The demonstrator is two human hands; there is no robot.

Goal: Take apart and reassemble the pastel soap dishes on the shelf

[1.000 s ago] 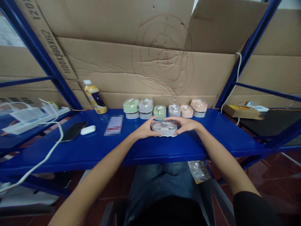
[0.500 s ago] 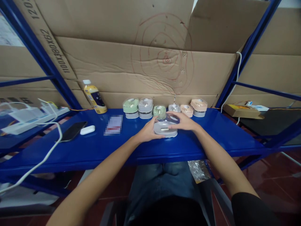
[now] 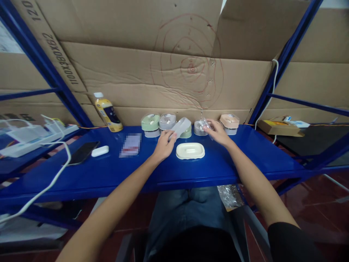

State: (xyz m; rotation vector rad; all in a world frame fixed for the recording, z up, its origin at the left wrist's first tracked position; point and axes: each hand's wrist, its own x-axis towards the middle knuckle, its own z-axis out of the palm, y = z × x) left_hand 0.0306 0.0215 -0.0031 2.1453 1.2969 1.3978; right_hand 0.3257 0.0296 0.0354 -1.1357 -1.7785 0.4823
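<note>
My left hand (image 3: 164, 145) grips a translucent whitish plastic tray (image 3: 182, 127), tilted and raised off the table. Curled around a clear plastic lid (image 3: 206, 125) is my right hand (image 3: 219, 133), its fingers partly behind the lid. Between and below both hands, a cream oval base (image 3: 190, 150) with a raised middle lies on the blue table. Just behind stand a small green box (image 3: 187, 133) and a small grey box (image 3: 199, 128), each partly covered by the held pieces. A small peach box seen earlier is hidden behind my right hand.
Along the back stand a larger green box (image 3: 151, 123), a larger grey box (image 3: 167, 120) and a larger peach box (image 3: 229, 123). To the left are a yellow bottle (image 3: 109, 112), a blurred packet (image 3: 131, 145), a white case (image 3: 100, 151), a black phone (image 3: 81, 153) and a white cable (image 3: 58, 171).
The oval box that both hands held together has come apart. The tray has moved up and left with my left hand, the lid up and right with my right, leaving the cream base uncovered.
</note>
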